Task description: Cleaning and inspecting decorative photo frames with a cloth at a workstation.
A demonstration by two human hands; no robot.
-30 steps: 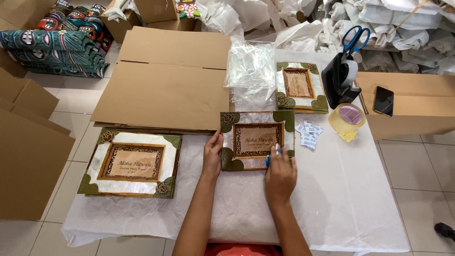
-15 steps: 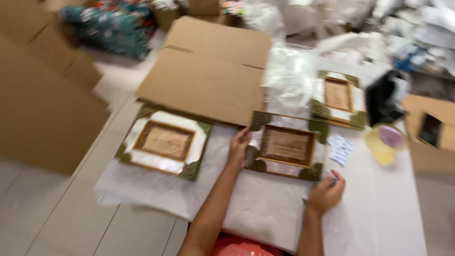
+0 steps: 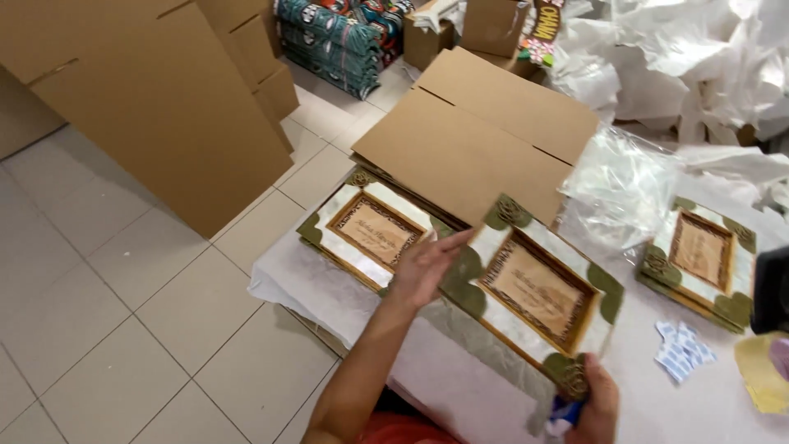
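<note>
A rectangular decorated frame (image 3: 538,294), white with green corner pieces and a brown engraved centre, is lifted and tilted above the white-covered table (image 3: 345,300). My left hand (image 3: 427,263) grips its left edge. My right hand (image 3: 593,403) holds its lower right corner, with a small blue object also in that hand. A second, similar frame (image 3: 370,230) lies flat on the table to the left, close to my left hand. A third similar frame (image 3: 699,259) lies at the right.
A flattened cardboard sheet (image 3: 477,140) lies behind the frames. Clear plastic bags (image 3: 625,189) sit beside it, with crumpled white paper (image 3: 682,57) beyond. Large cardboard boxes (image 3: 156,99) stand on the tiled floor at left. Small blue-and-white packets (image 3: 682,352) lie on the table.
The middle frame has been lifted off the table and tilted. My right hand moved to its lower right corner. The view swung left and down.
</note>
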